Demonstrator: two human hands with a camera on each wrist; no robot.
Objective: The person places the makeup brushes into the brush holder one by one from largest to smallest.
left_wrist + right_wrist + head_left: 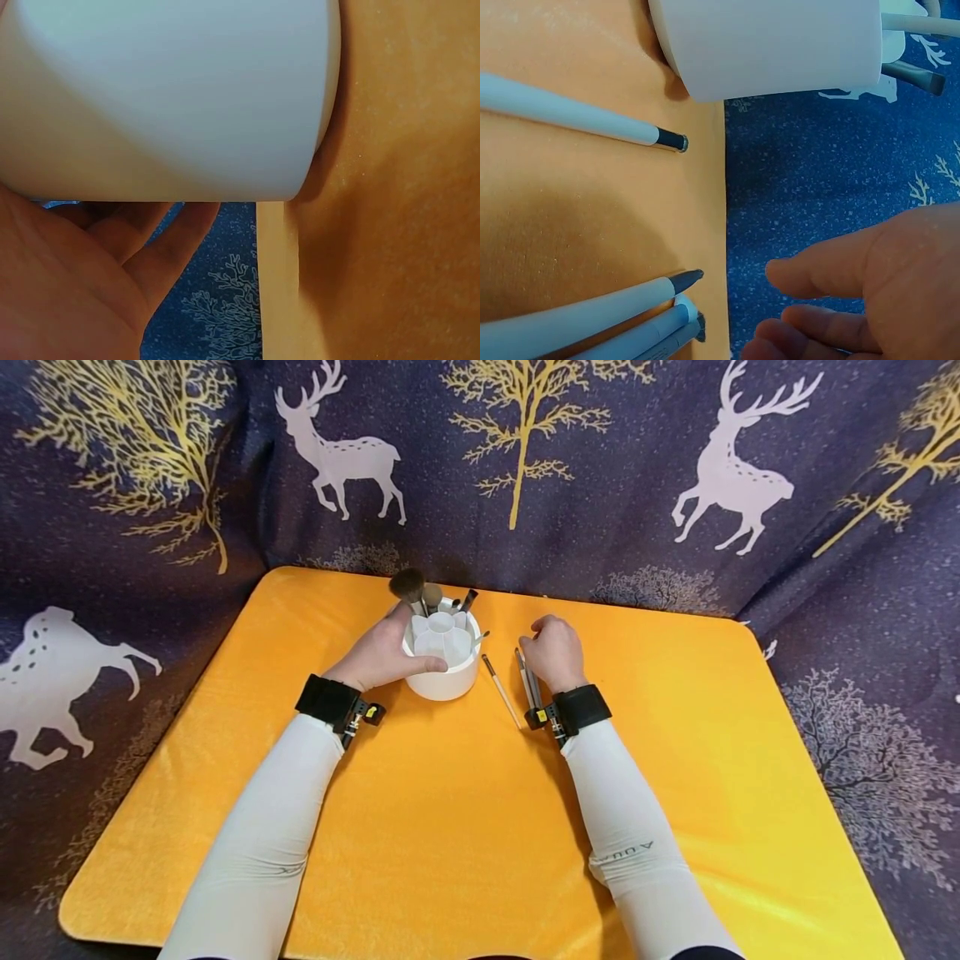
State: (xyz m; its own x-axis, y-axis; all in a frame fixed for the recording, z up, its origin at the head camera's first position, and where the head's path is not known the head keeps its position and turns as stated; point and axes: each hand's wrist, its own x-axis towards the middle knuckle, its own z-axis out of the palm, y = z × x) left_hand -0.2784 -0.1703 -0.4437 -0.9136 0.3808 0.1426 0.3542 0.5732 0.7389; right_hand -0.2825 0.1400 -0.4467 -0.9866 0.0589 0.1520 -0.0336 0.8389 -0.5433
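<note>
A white round brush holder (pixel 442 683) with a petal-shaped divider stands at the back of the table, with several makeup brushes (pixel 407 583) upright in it. My left hand (pixel 384 650) grips its left side, thumb along the front rim; the left wrist view has the fingers (pixel 176 247) partly hidden behind its wall. Right of the holder lies a single thin brush (pixel 501 692). Several more brushes (pixel 592 307) lie close together beside and below my right hand (pixel 557 653). In the right wrist view that hand's thumb and loosely bent fingers are apart, holding nothing.
The table (pixel 420 827) has an orange cloth and rounded corners. Its far edge runs just behind the holder and the right hand. A dark blue curtain (pixel 600 510) with deer and trees hangs close behind and around the sides.
</note>
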